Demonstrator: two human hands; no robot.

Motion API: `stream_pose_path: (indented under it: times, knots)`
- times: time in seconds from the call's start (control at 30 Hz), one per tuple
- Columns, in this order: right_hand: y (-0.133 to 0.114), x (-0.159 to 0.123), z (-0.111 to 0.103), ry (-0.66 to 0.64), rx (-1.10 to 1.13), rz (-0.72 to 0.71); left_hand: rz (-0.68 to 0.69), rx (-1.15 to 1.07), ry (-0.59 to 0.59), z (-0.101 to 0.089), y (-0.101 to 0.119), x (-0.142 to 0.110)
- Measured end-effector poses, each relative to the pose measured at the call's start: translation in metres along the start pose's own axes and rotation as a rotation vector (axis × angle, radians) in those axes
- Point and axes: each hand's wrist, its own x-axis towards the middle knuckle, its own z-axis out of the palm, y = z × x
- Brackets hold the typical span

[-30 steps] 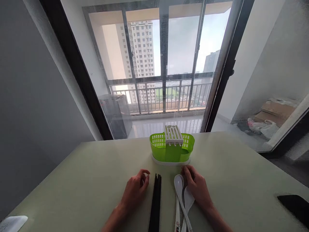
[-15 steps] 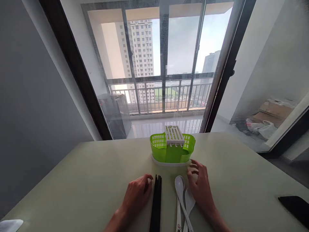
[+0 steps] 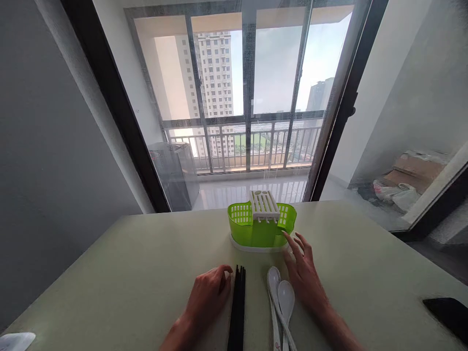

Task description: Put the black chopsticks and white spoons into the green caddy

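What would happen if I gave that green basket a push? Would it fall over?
Probably not: the green basket looks wider than it is tall and sits on a long white base, so a gentle push might just slide it. It's likely light, because its thin walls have holes. The white rack on top could wobble if you bumped it.

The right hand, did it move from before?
Yes. The right hand went forward, toward the green basket. Its fingers were down by the white spoons; now they show in front of the basket's right end.
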Motion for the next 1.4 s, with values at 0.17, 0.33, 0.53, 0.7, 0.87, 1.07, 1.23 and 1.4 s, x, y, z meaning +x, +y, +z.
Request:
stream_pose_path:
  times: [0.17, 0.33, 0.53, 0.7, 0.87, 1.07, 1.23, 1.4]
  knots:
    - [-0.001, 0.004, -0.002, -0.008, -0.011, -0.017, -0.006, -0.005, 0.005, -0.001, 0.002, 0.0]
    - [-0.005, 0.004, -0.004, -0.006, 0.019, -0.032, -0.011, -0.015, 0.024, -0.002, 0.001, 0.0]
    - [-0.008, 0.002, -0.005, 0.006, 0.042, -0.006, -0.014, 0.007, -0.006, -0.002, 0.0, 0.001]
    - [-0.008, 0.0, -0.006, 0.028, 0.06, 0.024, -0.015, 0.035, -0.022, -0.004, 0.002, 0.001]
    - [-0.01, -0.003, -0.007, 0.077, 0.075, 0.037, 0.049, 0.055, -0.057, -0.007, 0.005, -0.001]
    - [-0.014, -0.005, -0.008, 0.154, 0.052, -0.015, 0.132, 0.068, -0.086, -0.007, 0.004, -0.002]
    - [-0.013, -0.006, -0.008, 0.222, 0.044, -0.051, 0.139, 0.06, -0.084, -0.006, 0.002, -0.002]
    - [-0.013, -0.008, -0.007, 0.274, 0.03, -0.04, 0.132, 0.068, -0.084, -0.006, 0.002, -0.003]
